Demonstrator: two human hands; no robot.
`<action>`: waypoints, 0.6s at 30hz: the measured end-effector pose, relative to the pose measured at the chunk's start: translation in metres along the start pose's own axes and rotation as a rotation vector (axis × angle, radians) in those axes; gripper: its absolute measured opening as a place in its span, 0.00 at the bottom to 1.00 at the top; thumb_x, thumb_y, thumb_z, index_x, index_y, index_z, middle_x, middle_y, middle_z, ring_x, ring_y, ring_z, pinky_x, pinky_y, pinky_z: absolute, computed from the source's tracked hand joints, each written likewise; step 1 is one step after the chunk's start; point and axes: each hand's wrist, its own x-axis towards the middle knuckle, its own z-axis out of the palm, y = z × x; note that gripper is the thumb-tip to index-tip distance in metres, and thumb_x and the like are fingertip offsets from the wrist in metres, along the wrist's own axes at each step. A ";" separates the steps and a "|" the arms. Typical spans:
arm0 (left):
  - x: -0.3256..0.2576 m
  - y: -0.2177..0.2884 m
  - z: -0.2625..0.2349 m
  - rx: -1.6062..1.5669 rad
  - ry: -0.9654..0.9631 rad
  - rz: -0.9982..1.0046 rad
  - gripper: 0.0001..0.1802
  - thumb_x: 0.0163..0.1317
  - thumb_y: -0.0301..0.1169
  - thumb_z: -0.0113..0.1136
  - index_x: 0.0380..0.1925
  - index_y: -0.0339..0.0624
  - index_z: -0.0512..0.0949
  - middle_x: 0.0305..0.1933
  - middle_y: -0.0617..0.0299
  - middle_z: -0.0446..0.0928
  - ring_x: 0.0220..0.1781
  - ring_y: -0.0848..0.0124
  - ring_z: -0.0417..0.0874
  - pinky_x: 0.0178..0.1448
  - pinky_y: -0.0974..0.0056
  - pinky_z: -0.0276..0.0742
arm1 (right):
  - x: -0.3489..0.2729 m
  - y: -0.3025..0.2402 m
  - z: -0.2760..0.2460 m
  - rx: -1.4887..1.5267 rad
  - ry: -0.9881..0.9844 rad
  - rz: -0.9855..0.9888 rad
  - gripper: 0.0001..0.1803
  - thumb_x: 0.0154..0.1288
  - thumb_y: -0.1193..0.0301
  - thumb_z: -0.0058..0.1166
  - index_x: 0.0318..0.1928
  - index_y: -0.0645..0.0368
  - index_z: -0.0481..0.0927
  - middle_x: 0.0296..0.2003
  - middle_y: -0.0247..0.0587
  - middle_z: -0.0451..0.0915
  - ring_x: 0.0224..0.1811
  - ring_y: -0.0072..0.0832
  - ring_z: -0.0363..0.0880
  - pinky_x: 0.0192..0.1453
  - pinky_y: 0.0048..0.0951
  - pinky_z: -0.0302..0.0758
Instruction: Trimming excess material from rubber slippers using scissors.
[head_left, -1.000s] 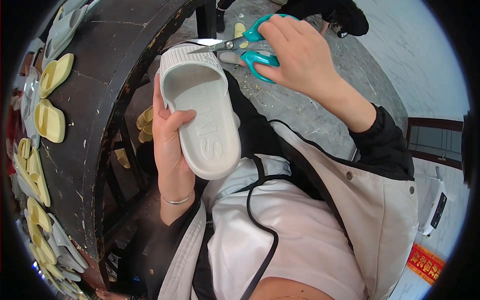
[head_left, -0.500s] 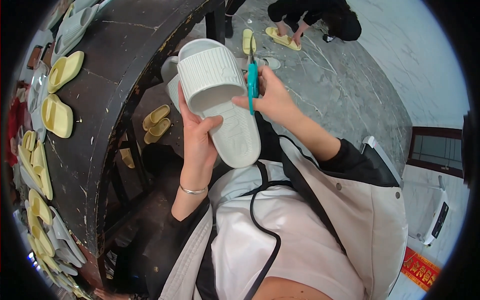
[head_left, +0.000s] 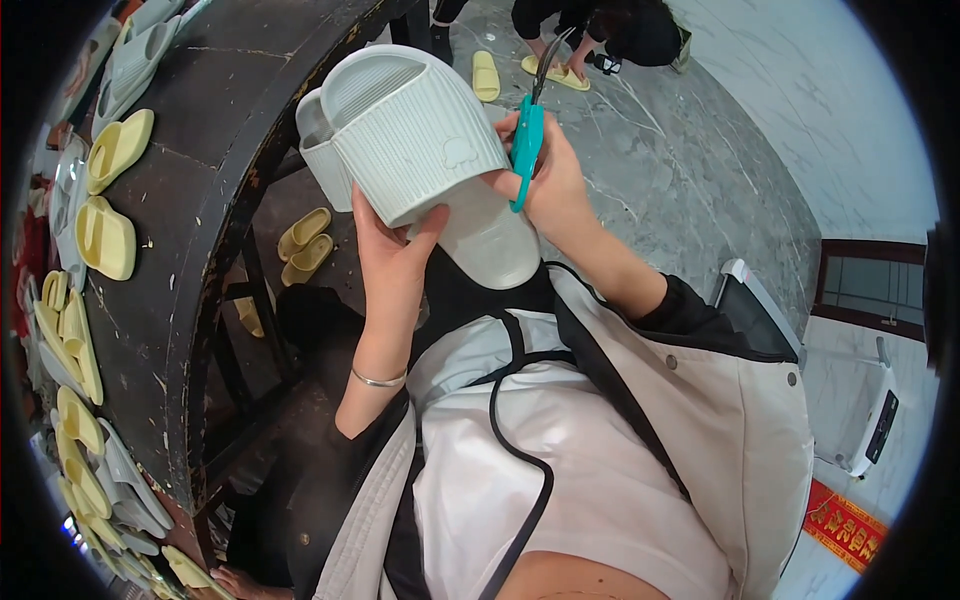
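Note:
A pale grey-white slide slipper (head_left: pixel 420 135) with a ribbed strap is held up in front of me, its strap turned toward me. My left hand (head_left: pixel 395 240) grips its side, with the thumb by the strap's lower edge. A second pale slipper (head_left: pixel 325 165) shows behind it on the left, mostly hidden. My right hand (head_left: pixel 555 185) holds scissors with teal handles (head_left: pixel 526 150), the blades pointing up and away. The right thumb reaches to the strap's right edge. Whether the blades are closed is hard to tell.
A worn dark table (head_left: pixel 180 280) curves along the left, with yellow slippers (head_left: pixel 107 238) and grey ones on it. Yellow slippers (head_left: pixel 305 245) lie beneath it. Another person (head_left: pixel 625 30) bends over a yellow slipper (head_left: pixel 556 72) on the marbled floor. A white-framed object (head_left: pixel 860 430) stands at right.
The slippers have tilted and come closer, so the strap's outer face and its raised outline show more. My right hand has turned the scissors' blades slightly right.

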 end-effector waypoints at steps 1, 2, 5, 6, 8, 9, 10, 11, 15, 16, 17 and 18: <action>0.001 -0.001 0.000 0.048 0.010 0.041 0.40 0.57 0.22 0.66 0.68 0.39 0.58 0.61 0.57 0.69 0.64 0.69 0.70 0.64 0.63 0.69 | 0.001 0.002 0.000 0.027 0.003 -0.019 0.32 0.48 0.82 0.67 0.54 0.62 0.65 0.47 0.39 0.74 0.51 0.26 0.74 0.56 0.28 0.72; 0.002 -0.002 0.000 0.050 0.012 0.045 0.40 0.57 0.22 0.66 0.68 0.39 0.58 0.61 0.57 0.69 0.64 0.69 0.70 0.64 0.63 0.69 | 0.001 0.002 -0.001 0.030 0.001 -0.022 0.32 0.48 0.82 0.67 0.54 0.62 0.65 0.47 0.39 0.74 0.51 0.26 0.74 0.56 0.28 0.72; 0.001 0.006 -0.015 0.376 0.100 -0.129 0.35 0.57 0.30 0.70 0.63 0.36 0.66 0.53 0.54 0.73 0.56 0.66 0.73 0.59 0.61 0.70 | 0.003 0.003 0.006 0.096 0.038 -0.118 0.32 0.49 0.77 0.69 0.54 0.62 0.67 0.49 0.39 0.74 0.52 0.27 0.74 0.58 0.30 0.71; 0.001 -0.008 -0.023 0.536 0.097 -0.044 0.34 0.56 0.35 0.70 0.61 0.37 0.68 0.49 0.51 0.73 0.53 0.62 0.73 0.58 0.59 0.70 | 0.003 0.005 0.003 -0.014 0.049 -0.147 0.33 0.49 0.72 0.70 0.55 0.62 0.68 0.49 0.39 0.74 0.52 0.27 0.74 0.58 0.30 0.70; 0.001 -0.010 -0.025 0.823 0.101 0.046 0.35 0.55 0.42 0.71 0.61 0.41 0.70 0.45 0.47 0.72 0.50 0.53 0.72 0.58 0.54 0.68 | 0.001 0.016 -0.011 -0.121 0.081 -0.155 0.35 0.48 0.64 0.72 0.55 0.61 0.70 0.50 0.39 0.74 0.53 0.28 0.73 0.59 0.31 0.70; -0.002 -0.001 -0.018 0.946 0.103 0.044 0.36 0.55 0.45 0.70 0.61 0.44 0.70 0.46 0.45 0.71 0.51 0.48 0.71 0.60 0.51 0.67 | 0.001 0.020 -0.017 -0.124 0.104 -0.128 0.37 0.48 0.60 0.73 0.56 0.61 0.71 0.50 0.38 0.74 0.53 0.28 0.73 0.59 0.31 0.69; -0.006 0.002 -0.013 0.984 0.145 0.116 0.36 0.55 0.46 0.70 0.61 0.46 0.70 0.48 0.43 0.70 0.52 0.47 0.71 0.61 0.50 0.66 | 0.000 0.018 -0.020 -0.089 0.107 -0.111 0.38 0.49 0.59 0.73 0.57 0.61 0.70 0.50 0.37 0.74 0.53 0.28 0.74 0.58 0.31 0.70; -0.006 0.005 -0.009 1.024 0.187 0.187 0.35 0.56 0.46 0.69 0.61 0.47 0.71 0.51 0.41 0.69 0.54 0.45 0.71 0.62 0.49 0.66 | 0.000 0.016 -0.020 -0.062 0.099 -0.094 0.38 0.49 0.59 0.73 0.57 0.62 0.70 0.50 0.36 0.74 0.52 0.27 0.74 0.57 0.30 0.71; 0.013 -0.007 -0.016 0.175 0.093 0.224 0.34 0.57 0.34 0.68 0.65 0.44 0.68 0.60 0.42 0.67 0.63 0.49 0.69 0.67 0.54 0.65 | 0.009 -0.003 -0.007 0.049 0.034 -0.075 0.37 0.50 0.61 0.72 0.57 0.62 0.70 0.48 0.34 0.75 0.49 0.24 0.76 0.54 0.28 0.73; 0.018 -0.003 -0.014 0.163 0.117 0.279 0.35 0.56 0.31 0.68 0.66 0.43 0.67 0.60 0.43 0.67 0.64 0.50 0.69 0.67 0.56 0.65 | 0.015 -0.010 -0.001 0.024 0.025 -0.089 0.35 0.52 0.64 0.71 0.57 0.63 0.70 0.47 0.34 0.75 0.49 0.24 0.76 0.54 0.27 0.73; 0.023 0.016 -0.008 0.144 0.123 0.331 0.37 0.56 0.28 0.67 0.66 0.43 0.67 0.60 0.44 0.68 0.66 0.52 0.69 0.67 0.58 0.66 | 0.024 -0.019 0.005 0.048 -0.029 -0.107 0.35 0.52 0.64 0.71 0.57 0.63 0.70 0.47 0.34 0.75 0.49 0.24 0.76 0.54 0.27 0.73; 0.021 0.046 -0.005 0.166 0.169 0.362 0.37 0.56 0.28 0.67 0.66 0.43 0.67 0.60 0.44 0.68 0.66 0.52 0.69 0.67 0.58 0.66 | 0.030 -0.030 0.012 0.059 0.038 -0.133 0.32 0.54 0.66 0.69 0.57 0.63 0.70 0.47 0.34 0.76 0.48 0.24 0.76 0.53 0.27 0.74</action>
